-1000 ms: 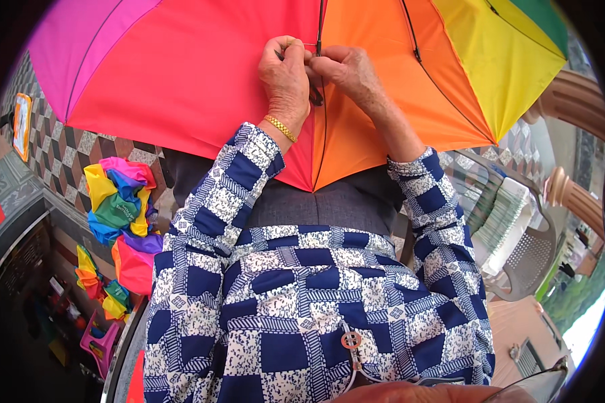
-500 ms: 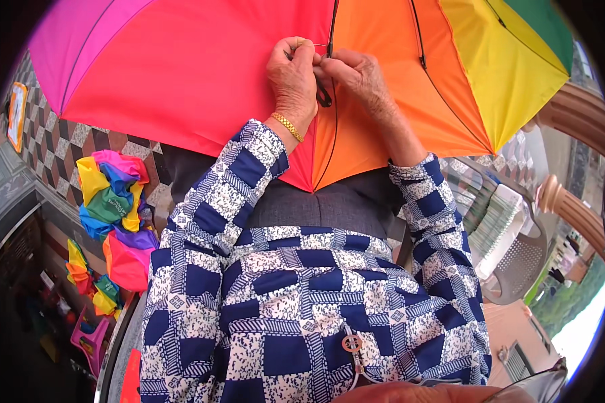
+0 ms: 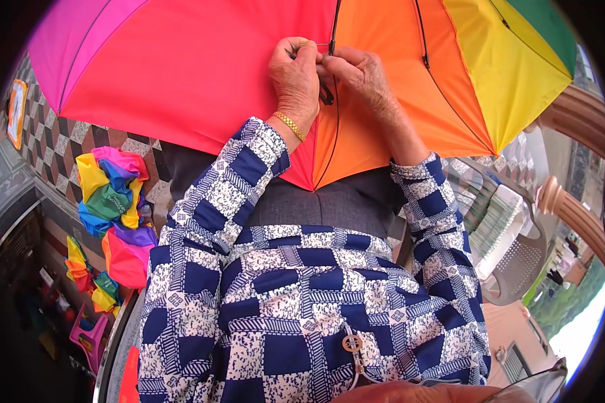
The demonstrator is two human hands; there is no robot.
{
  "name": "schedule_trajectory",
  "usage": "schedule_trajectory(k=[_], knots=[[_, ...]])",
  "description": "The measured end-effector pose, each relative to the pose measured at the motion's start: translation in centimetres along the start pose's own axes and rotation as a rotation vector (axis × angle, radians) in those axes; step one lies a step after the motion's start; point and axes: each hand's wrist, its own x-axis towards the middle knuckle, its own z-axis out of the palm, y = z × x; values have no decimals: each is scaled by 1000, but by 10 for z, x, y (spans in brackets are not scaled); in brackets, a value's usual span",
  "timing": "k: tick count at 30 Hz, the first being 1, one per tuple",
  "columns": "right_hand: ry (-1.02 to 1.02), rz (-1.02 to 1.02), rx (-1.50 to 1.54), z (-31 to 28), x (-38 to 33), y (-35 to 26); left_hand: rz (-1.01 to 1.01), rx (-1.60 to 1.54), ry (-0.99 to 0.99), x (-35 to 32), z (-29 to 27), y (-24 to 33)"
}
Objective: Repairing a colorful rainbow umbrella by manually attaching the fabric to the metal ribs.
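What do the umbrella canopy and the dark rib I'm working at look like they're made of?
Umbrella canopy: thin woven synthetic fabric, probably; smooth, slightly glossy, seamed panels. Rib: likely dark-coated metal; thin, straight, rigid. Both hands pinch at it, left hand, right hand.

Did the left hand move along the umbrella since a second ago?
No. The left hand stays pinched beside the dark metal rib at the red-orange seam of the rainbow fabric umbrella. The shift in the picture looks like head movement.

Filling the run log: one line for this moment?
left hand: pinching umbrella rib | right hand: same spot | rainbow umbrella canopy: open
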Motion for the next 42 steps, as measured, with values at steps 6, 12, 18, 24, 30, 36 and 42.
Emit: schedule_trajectory(k=[6,12,18,24,30,36,42], knots=[[8,-12,-14,0,2,6,-42,4,-29,-5,0,6],[9,-13,-34,0,2,5,-31,5,-47,-1,-3,2],[11,-33,-107,0,0,2,-55,83,-51,1,-6,-2],[10,-51,-177,-2,2,7,-1,122,-19,8,-3,-8],[3,-25,-222,2,5,4,-58,71,-17,10,-7,-5],[8,-104,-497,-2,-1,-9,-161,111,-31,17,-11,9],[133,-353,-959,-12,-15,-13,-180,155,-40,3,-4,10]])
